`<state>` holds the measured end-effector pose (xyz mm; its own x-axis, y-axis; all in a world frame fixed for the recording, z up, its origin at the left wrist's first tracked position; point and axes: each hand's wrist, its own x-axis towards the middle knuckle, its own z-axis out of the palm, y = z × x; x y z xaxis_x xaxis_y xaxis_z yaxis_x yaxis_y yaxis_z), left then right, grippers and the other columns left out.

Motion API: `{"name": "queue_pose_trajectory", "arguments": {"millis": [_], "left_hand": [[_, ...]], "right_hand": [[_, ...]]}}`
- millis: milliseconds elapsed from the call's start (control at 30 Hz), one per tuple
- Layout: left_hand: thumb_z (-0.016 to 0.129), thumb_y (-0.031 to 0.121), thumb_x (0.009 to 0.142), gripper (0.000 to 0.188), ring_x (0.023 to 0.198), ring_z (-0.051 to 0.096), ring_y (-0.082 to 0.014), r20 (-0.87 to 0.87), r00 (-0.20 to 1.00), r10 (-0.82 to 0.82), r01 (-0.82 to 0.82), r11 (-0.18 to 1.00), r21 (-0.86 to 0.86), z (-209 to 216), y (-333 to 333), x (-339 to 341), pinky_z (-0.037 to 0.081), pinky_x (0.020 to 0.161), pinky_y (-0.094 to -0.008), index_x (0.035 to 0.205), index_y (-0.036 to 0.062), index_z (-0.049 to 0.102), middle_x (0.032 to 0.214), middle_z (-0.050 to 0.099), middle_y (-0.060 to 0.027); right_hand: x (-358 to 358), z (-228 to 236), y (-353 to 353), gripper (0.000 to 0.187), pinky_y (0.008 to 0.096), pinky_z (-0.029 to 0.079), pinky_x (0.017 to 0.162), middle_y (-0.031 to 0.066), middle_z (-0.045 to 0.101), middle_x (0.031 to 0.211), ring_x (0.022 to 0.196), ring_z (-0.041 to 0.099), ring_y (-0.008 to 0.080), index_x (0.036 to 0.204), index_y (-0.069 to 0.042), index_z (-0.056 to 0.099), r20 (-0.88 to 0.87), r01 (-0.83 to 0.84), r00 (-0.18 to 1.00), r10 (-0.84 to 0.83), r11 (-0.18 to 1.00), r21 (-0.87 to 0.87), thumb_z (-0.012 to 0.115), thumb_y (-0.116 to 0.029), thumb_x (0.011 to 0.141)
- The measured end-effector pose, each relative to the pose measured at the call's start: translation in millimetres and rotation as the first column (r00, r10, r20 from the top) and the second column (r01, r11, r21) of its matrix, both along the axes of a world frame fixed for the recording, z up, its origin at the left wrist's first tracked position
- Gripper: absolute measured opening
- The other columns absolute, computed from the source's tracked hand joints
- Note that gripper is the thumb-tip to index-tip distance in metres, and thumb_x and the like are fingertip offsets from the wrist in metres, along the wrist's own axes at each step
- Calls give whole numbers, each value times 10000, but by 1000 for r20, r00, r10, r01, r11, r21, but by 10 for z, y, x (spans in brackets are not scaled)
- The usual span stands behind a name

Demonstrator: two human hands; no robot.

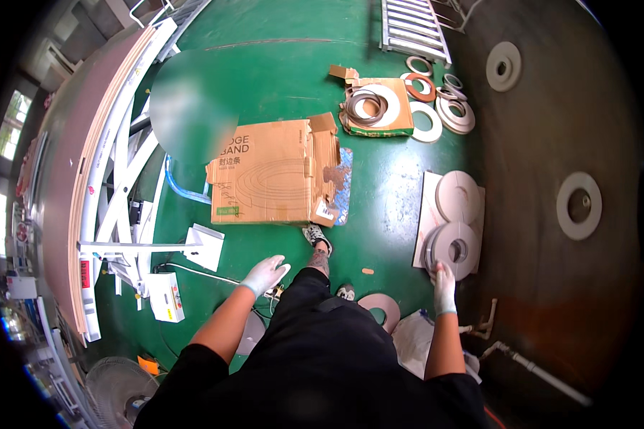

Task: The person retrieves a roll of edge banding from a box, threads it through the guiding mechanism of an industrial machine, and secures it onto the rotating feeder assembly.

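My right hand [444,289], in a white glove, has its fingers at the near left rim of a pale roll of edge banding [467,242] and appears to grip it. Part of a second, greyish roll shows under its left side. Beyond them another pale roll [456,194] lies on a light square board [428,194]. My left hand [266,276], also gloved, hangs in the air over the green floor with its fingers stretched out and nothing in them. Ahead of it lies a large brown cardboard box [268,171] with torn flaps at its right end.
Several rolls and rings [426,121] lie around a smaller opened carton [401,118] farther off. Left stands a white-framed table [122,171] with a long board edge. A dark wall [551,143] with rolls hung on it rises at right. A fan [118,390] stands near left; a cable [200,273] crosses the floor.
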<state>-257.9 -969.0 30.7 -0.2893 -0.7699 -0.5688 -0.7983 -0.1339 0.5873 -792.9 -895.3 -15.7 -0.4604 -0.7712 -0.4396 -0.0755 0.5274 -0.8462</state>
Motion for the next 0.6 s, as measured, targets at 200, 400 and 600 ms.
{"name": "queue_pose_trajectory", "arguments": {"millis": [200,400,600], "left_hand": [[609,423,864,556,1212,543,-354,188,931,-313,309,950,53,-252,-1515,-594,426,1038,-432,1236,10,591,1240,609,-207],[641,408,822,432,1294,462,-289,420,666,-617,681,733,-3,-1446,-2215,-1067,368,1060,-427,1105,89,710,1266,614,-102],[666,647,771,855,1326,427,-266,413,36,910,-741,-253,622,-1622,-3124,-1450,366,1057,-453,1387,76,510,1423,509,-148]], "right_hand": [[-246,-1002,1285,354,332,419,482,12,573,624,540,542,141,808,-57,647,-315,-302,814,489,818,490,499,-340,962],[160,47,1204,343,277,489,622,39,685,895,726,613,113,1116,-31,671,98,-245,959,264,609,754,583,-337,986],[-464,108,427,174,277,482,654,25,635,899,745,589,132,1026,-25,622,257,-102,966,8,930,353,530,-164,977]]}}
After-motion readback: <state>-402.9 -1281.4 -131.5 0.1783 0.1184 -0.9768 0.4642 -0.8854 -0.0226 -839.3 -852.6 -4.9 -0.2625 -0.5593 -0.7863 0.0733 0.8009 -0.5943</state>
